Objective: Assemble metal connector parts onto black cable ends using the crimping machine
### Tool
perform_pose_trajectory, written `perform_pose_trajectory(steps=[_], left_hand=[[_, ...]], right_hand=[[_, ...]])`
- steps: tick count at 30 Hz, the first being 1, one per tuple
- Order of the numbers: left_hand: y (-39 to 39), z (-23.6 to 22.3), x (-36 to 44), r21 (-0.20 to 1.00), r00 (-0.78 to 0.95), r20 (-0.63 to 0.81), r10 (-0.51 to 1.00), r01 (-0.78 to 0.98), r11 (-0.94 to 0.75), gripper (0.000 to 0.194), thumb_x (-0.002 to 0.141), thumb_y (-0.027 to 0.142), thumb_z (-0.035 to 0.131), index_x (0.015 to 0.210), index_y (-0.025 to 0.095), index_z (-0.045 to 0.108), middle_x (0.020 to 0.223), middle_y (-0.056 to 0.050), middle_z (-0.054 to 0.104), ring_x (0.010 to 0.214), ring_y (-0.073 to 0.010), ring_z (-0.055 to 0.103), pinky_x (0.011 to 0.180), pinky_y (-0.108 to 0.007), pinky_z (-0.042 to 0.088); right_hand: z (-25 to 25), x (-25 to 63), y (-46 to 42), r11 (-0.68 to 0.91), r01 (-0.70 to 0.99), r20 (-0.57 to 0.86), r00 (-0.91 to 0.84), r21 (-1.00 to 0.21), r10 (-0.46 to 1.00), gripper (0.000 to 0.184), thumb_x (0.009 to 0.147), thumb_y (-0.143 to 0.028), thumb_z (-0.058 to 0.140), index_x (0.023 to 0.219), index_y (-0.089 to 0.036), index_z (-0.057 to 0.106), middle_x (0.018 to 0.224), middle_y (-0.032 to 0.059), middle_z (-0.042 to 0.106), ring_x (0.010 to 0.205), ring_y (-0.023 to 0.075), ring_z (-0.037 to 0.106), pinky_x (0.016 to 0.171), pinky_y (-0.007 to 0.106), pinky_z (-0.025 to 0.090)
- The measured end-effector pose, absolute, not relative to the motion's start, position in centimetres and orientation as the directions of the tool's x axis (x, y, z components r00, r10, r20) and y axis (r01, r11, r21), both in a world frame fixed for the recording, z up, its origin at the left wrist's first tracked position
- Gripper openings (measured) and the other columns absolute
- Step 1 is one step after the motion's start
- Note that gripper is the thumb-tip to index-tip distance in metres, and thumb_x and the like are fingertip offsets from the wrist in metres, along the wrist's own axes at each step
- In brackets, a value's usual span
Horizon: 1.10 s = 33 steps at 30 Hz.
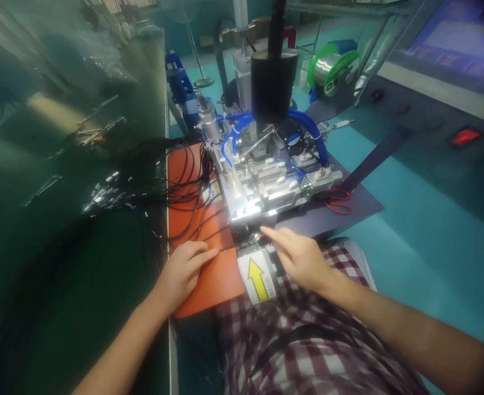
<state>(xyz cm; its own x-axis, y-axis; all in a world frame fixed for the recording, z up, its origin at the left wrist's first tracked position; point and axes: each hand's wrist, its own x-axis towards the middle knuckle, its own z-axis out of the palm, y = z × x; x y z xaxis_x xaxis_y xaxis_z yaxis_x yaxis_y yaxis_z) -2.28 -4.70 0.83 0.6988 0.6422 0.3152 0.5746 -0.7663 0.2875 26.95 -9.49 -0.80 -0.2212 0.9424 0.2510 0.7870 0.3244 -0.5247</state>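
Observation:
My left hand (186, 271) rests over the orange sheet (215, 285), its thumb and forefinger closed on a thin black cable (228, 250) that runs to the metal track of the machine. My right hand (303, 258) is at the other side of the track, forefinger stretched toward the small metal fixture (255, 237) at the machine's front edge. No object shows in it, though its underside is hidden. Between the hands lies a white label with a yellow arrow (258, 278). Just beyond stands the machine (266, 184), with metal slides and blue air tubes (318, 137).
Several black cables (188, 189) with shiny ends (108, 192) spread over the dark green bench (94, 307) at left. A green wire spool (332, 68) stands behind. Red-handled scissors (339, 202) lie right of the machine. A control panel with a red-lit switch (466, 137) is at right.

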Motion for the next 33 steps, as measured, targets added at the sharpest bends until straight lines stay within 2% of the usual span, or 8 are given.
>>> perform_pose_trajectory(steps=[3,6,7,12,17,24,33], left_hand=[[-4.7,0.9,-2.2,0.279,0.695,0.323,0.643,0.579,-0.766,0.04,0.09,0.008,0.041,0.116,0.025,0.065,0.101,-0.007,0.064,0.091,-0.0181,0.059,0.077,-0.031,0.051],[-4.7,0.9,-2.2,0.271,0.693,0.325,0.644,0.584,-0.765,0.04,0.09,0.007,0.041,0.116,0.025,0.065,0.1,-0.007,0.064,0.091,-0.0178,0.06,0.077,-0.03,0.051],[-4.7,1.0,-2.2,0.269,0.693,0.324,0.644,0.585,-0.765,0.039,0.09,0.007,0.041,0.115,0.025,0.065,0.1,-0.006,0.064,0.091,-0.0176,0.06,0.077,-0.03,0.051],[-5.1,1.1,-2.3,0.262,0.684,0.327,0.652,0.597,-0.758,0.039,0.09,0.006,0.04,0.114,0.024,0.065,0.101,-0.006,0.064,0.092,-0.0166,0.059,0.079,-0.028,0.05],[-4.2,0.9,-2.0,0.248,0.645,0.331,0.689,0.645,-0.723,0.038,0.089,0.008,0.04,0.111,0.024,0.067,0.097,-0.006,0.063,0.088,-0.0168,0.059,0.076,-0.029,0.05],[-0.8,0.3,-0.9,0.258,0.517,0.374,0.77,0.739,-0.622,0.034,0.089,0.01,0.041,0.103,0.019,0.071,0.084,-0.004,0.057,0.075,-0.015,0.057,0.067,-0.027,0.046],[-1.0,0.0,-0.7,0.323,0.474,0.345,0.81,0.751,-0.576,0.032,0.091,0.015,0.043,0.102,0.022,0.072,0.083,-0.003,0.057,0.078,-0.0151,0.058,0.07,-0.026,0.046]], right_hand=[[-1.6,26.9,-10.2,0.26,0.825,0.187,-0.19,-0.502,0.964,0.046,0.088,-0.012,0.041,0.131,-0.018,0.057,0.098,0.0085,0.072,0.077,0.0204,0.067,0.07,0.032,0.052],[-2.1,27.3,-11.0,0.14,0.769,0.147,-0.061,-0.623,0.987,0.037,0.092,-0.02,0.042,0.123,-0.019,0.062,0.113,0.0095,0.071,0.097,0.0228,0.068,0.082,0.035,0.054],[-2.3,27.6,-11.4,0.128,0.744,0.128,-0.057,-0.656,0.99,0.035,0.092,-0.021,0.042,0.121,-0.019,0.062,0.115,0.0093,0.07,0.098,0.0227,0.068,0.083,0.036,0.054],[-4.2,29.1,-14.5,0.045,0.723,-0.022,-0.083,-0.689,0.996,0.032,0.091,-0.02,0.043,0.117,-0.022,0.061,0.106,0.0068,0.071,0.08,0.0213,0.07,0.073,0.036,0.057],[-5.8,29.4,-17.5,0.036,0.726,-0.114,-0.156,-0.687,0.981,0.029,0.091,-0.02,0.041,0.109,-0.024,0.063,0.104,0.0073,0.072,0.084,0.0247,0.071,0.075,0.04,0.057],[-5.7,28.7,-19.0,0.058,0.713,-0.174,-0.249,-0.699,0.953,0.027,0.09,-0.017,0.041,0.101,-0.024,0.065,0.097,0.0063,0.071,0.084,0.023,0.069,0.077,0.036,0.055],[-5.7,27.7,-19.7,0.039,0.695,-0.353,-0.411,-0.718,0.84,0.027,0.093,-0.023,0.039,0.097,-0.02,0.066,0.098,0.0068,0.071,0.088,0.0228,0.067,0.08,0.036,0.051]])
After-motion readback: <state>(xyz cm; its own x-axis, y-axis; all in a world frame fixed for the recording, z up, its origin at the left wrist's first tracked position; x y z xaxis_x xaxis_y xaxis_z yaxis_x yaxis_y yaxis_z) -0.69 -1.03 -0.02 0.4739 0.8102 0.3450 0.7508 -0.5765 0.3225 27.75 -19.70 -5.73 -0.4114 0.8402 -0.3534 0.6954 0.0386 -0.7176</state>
